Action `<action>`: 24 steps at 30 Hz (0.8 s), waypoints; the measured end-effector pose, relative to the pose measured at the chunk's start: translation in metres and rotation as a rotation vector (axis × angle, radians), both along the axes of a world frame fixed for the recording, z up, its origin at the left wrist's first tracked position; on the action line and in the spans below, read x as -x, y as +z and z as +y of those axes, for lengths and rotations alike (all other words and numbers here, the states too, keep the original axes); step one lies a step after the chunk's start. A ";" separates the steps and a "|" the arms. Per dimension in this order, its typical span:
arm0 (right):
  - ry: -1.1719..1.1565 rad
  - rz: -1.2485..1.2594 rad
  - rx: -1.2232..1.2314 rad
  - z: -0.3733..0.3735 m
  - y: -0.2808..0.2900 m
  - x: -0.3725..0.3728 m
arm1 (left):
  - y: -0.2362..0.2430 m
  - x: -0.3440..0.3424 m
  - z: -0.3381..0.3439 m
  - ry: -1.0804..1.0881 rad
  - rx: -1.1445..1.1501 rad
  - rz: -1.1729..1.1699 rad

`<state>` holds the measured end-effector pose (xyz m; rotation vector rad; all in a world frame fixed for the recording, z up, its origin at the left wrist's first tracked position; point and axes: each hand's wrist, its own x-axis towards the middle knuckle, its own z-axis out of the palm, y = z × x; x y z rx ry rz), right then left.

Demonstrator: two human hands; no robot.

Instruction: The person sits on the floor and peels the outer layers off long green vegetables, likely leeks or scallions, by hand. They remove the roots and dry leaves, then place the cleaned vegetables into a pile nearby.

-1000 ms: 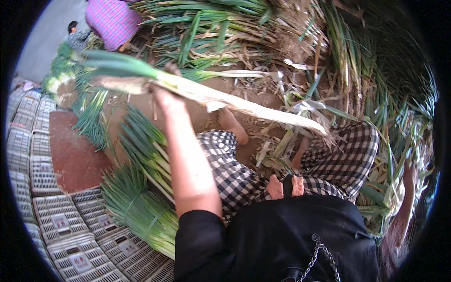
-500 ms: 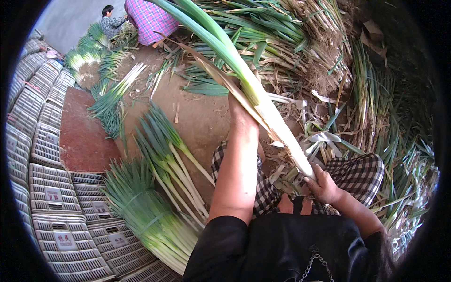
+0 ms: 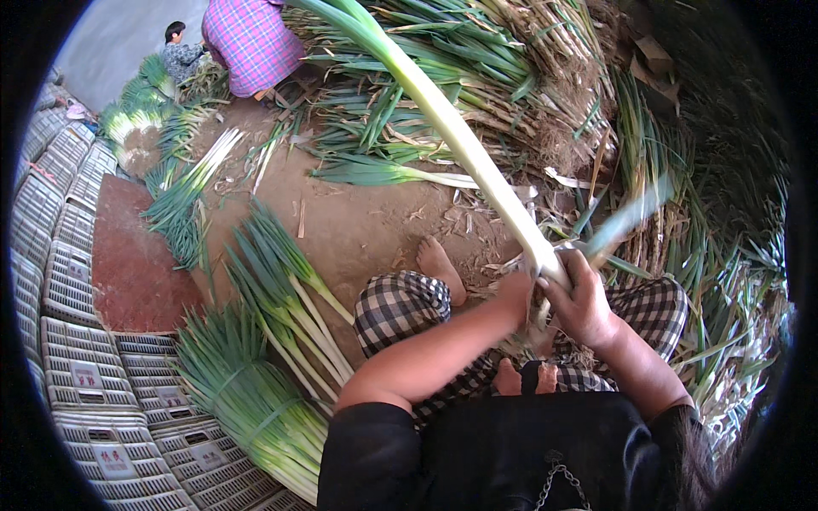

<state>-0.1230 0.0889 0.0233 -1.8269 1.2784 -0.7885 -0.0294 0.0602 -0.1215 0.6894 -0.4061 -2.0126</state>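
A long green onion (image 3: 477, 162) slants up and away from my lap, its white shaft low and its green leaves at the top edge. My right hand (image 3: 588, 300) is closed round its lower white end, thumb across the front. My left hand (image 3: 514, 294) has come in beside that end, against or just next to the shaft; its fingers are blurred and partly hidden. Ragged outer skin (image 3: 538, 317) hangs below the two hands. A pale green strip of leaf (image 3: 632, 217), smeared by motion, sticks out past my right hand.
Left of me lie a tied bundle of green onions (image 3: 256, 400) and several loose ones (image 3: 294, 298). Stacked plastic crates (image 3: 81, 366) line the left side. Ahead is a heap of untrimmed onions (image 3: 477, 68); peelings (image 3: 733, 341) cover the right. Two people (image 3: 251, 47) crouch farther off.
My left hand has left the middle of the onion's shaft and moved down and right to the base. My right hand has risen slightly. A leaf strip now swings out at the right.
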 end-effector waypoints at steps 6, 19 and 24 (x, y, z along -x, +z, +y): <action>-0.137 0.050 0.113 -0.006 0.001 0.007 | 0.021 0.003 -0.024 -0.192 0.092 0.041; 0.068 -0.282 -0.452 -0.034 -0.028 -0.005 | 0.112 -0.058 -0.041 0.364 0.148 -0.052; -0.083 -0.641 -0.486 -0.057 -0.021 -0.037 | 0.111 -0.064 -0.053 0.473 0.221 -0.175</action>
